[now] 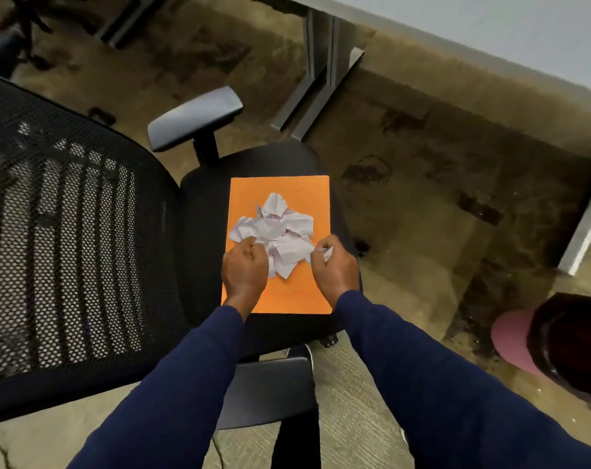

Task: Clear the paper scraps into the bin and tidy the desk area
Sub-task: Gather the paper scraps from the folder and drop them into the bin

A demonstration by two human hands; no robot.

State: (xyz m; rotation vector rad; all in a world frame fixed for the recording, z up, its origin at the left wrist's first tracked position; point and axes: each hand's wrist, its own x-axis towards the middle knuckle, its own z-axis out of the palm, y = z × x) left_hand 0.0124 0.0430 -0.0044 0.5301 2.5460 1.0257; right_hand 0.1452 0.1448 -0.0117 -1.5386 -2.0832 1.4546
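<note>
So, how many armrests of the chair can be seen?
2: one armrest beyond the orange folder, the other armrest nearer, between the sleeves.

On the black office chair's seat (206,198) lies an orange folder (307,198) bearing crumpled white paper scraps (280,231), with the left hand (245,269) fisted at their seven o'clock edge, the right hand (334,265) pinching one at four o'clock, and a pink-rimmed bin (510,340) on the floor toward four o'clock.
</note>
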